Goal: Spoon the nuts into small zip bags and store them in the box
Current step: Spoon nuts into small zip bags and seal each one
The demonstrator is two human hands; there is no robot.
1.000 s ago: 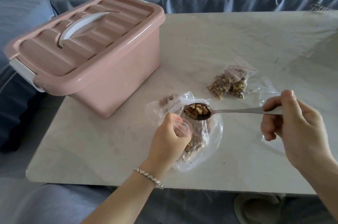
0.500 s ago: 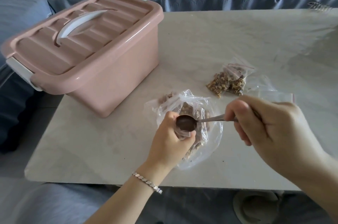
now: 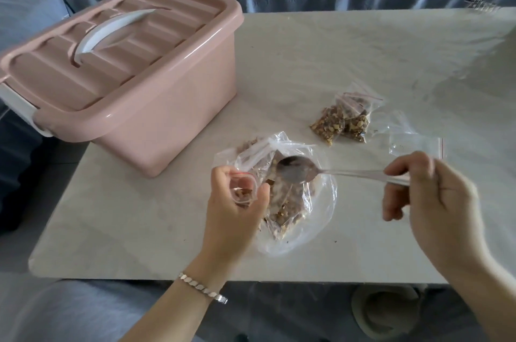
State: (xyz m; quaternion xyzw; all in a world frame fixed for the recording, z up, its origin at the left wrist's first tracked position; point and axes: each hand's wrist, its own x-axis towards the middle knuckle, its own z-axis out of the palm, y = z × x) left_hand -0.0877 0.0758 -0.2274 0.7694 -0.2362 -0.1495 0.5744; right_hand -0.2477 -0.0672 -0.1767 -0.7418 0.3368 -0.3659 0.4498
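You are wearing a silver bracelet point(image 3: 203, 287) of small flat links behind your left hand point(image 3: 237, 213). Your left forearm point(image 3: 173, 311) and right forearm point(image 3: 474, 286) are showing bare.

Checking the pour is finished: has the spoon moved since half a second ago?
Yes. The spoon has drawn back rightward, toward the filled bags on the table, off the small zip bag in the left hand.

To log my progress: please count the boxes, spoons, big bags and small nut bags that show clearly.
Box: 1
Spoon: 1
Big bag: 1
Small nut bags: 3; lying pair, held bag in left hand
Total: 6
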